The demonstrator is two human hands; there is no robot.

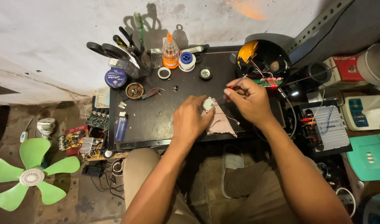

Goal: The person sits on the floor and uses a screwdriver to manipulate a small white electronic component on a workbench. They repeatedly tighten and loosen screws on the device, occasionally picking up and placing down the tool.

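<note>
Pinching a small round white part [208, 103] between curled fingertips, the left hand [193, 120] steadies it over a pinkish cloth [220, 122] on the dark worktable [152, 112]. The right hand [248, 98] closes thumb and forefinger around a thin red-handled tool [235, 84], its tip just beside the part. Light, rigid and likely fragile, with fine wires trailing, the part looks best gripped by its rim.

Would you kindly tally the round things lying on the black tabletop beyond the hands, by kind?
Blue-lidded round tin: 1
Open brown tin: 1
White tape ring: 1
Solder spool with blue core: 1
Black round knob: 1
Total: 5
</note>
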